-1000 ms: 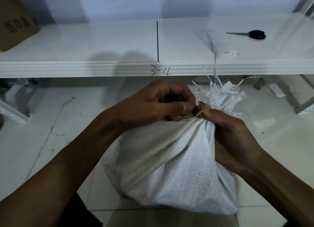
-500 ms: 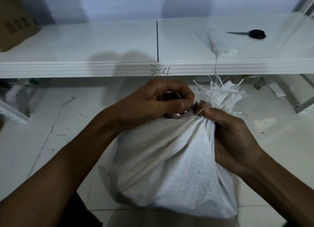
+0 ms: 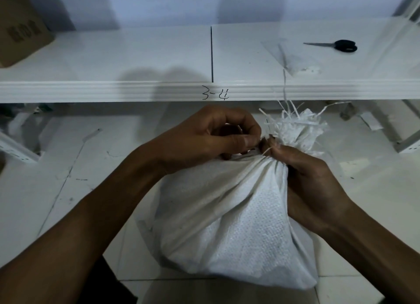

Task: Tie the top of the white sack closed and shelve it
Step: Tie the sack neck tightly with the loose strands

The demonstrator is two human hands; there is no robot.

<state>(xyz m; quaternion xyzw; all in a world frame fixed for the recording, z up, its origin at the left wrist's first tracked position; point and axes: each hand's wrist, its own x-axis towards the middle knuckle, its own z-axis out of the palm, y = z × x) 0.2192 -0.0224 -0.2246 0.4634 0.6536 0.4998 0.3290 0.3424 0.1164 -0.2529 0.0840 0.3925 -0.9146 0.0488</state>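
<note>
Both hands meet at the gathered neck of the white sack, which stands on the floor below the shelf. The left grip pinches what looks like a thin tie strand, and the right grip wraps the bunched fabric. Cinching likely goes best with the strand drawn snug under the frayed top while the right clamps hard.

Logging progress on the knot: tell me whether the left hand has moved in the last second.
No. The left hand stays just below the shelf's 3-4 mark, pinching at the neck of the white sack.
</note>
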